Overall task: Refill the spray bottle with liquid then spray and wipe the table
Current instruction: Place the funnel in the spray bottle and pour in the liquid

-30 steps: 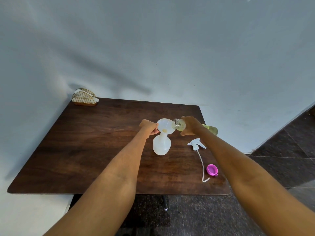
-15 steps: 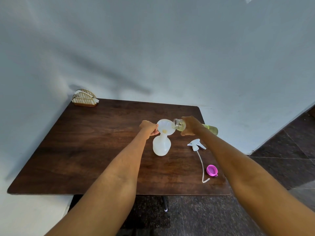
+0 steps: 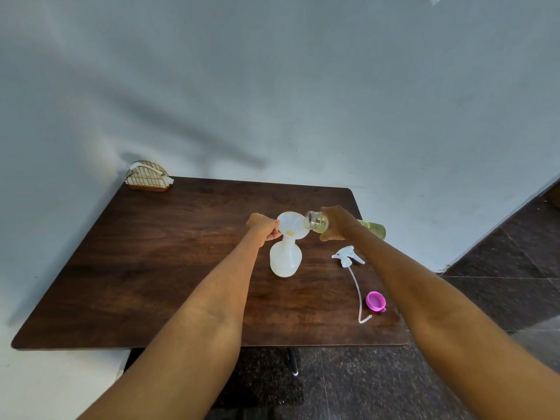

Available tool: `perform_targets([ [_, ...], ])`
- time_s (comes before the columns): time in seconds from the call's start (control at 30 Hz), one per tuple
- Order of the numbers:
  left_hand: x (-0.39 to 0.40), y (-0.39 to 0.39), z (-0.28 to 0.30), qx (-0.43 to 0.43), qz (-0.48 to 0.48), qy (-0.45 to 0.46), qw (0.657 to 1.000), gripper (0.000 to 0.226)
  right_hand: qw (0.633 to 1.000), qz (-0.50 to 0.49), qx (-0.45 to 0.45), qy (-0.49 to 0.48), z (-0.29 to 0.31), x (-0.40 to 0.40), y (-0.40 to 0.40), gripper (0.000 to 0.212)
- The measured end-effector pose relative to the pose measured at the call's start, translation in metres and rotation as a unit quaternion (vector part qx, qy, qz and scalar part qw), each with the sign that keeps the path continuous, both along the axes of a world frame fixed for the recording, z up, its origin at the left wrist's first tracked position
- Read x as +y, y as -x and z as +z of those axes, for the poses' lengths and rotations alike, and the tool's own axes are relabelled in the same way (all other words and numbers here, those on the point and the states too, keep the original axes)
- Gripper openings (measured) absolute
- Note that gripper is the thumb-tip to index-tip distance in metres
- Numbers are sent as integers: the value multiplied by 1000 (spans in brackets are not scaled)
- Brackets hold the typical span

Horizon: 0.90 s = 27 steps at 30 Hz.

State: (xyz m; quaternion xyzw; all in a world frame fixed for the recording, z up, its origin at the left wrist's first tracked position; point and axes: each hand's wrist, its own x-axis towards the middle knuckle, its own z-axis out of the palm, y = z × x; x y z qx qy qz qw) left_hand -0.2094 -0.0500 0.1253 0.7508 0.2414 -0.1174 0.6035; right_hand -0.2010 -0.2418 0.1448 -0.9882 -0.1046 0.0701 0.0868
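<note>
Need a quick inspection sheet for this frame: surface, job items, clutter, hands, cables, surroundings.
Surface: dark wood table, no spill visible.
Job's things: white spray bottle upright, funnel in its neck; refill bottle of yellowish liquid tipped over the funnel; spray head with tube lying on the table; pink cap beside the tube.
Clutter: napkin holder at the far left corner.
Hands: left hand holds the funnel rim; right hand grips the refill bottle.
Cables: nothing seen.
Surroundings: pale wall behind, dark tiled floor at right.
</note>
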Motion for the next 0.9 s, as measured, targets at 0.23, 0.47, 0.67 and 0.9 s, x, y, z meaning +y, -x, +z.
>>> perform_targets([
  [0.23, 1, 2, 1, 2, 1, 10, 1000, 25, 1000, -5, 9, 8, 2, 2, 1, 45],
  [0.47, 1, 5, 3, 4, 3, 16, 1000, 26, 1000, 2, 9, 8, 3, 5, 2, 44],
  [0.67, 1, 7, 4, 4, 1, 13, 1000, 23, 1000, -4, 7, 6, 3, 5, 1, 44],
  [0.9, 0, 5, 0, 1, 1, 7, 1000, 24, 1000, 0, 3, 7, 5, 3, 2, 39],
])
